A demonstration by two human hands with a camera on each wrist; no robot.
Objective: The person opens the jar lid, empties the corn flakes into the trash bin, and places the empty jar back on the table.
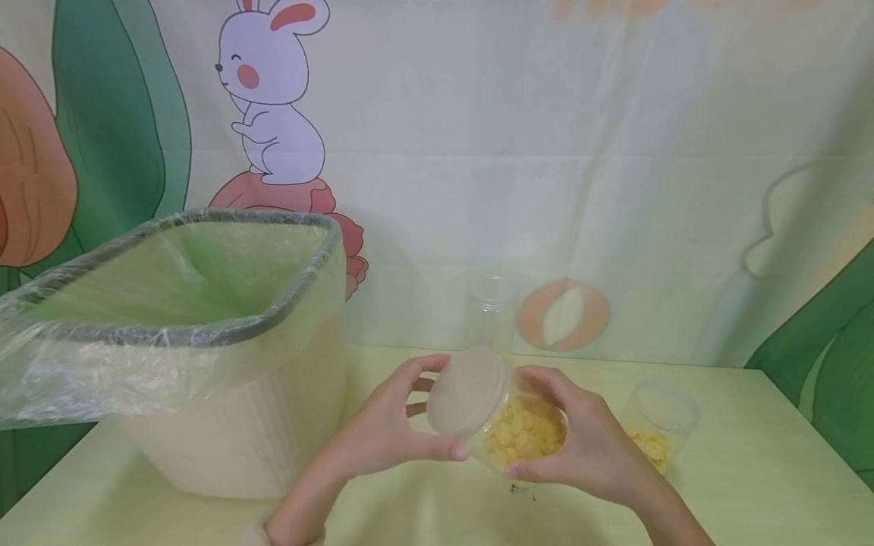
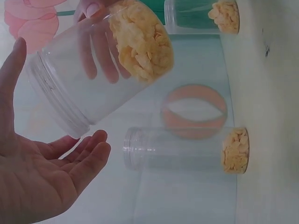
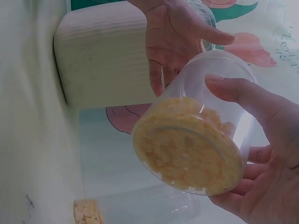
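My right hand grips a clear plastic jar round its side, tilted with its lidded end toward the left. Yellow flakes are heaped at the jar's bottom end. A translucent lid sits on its mouth. Around that lid my left hand is spread, thumb on one side and fingers on the other. In the left wrist view, the left fingers are loosely bent right at the lid's rim, while the thumb stands out straight.
A large pale bin with a clear plastic liner stands on the left of the table. Two more clear jars holding some flakes stand upright, one at the back and one on the right. A printed cloth hangs behind.
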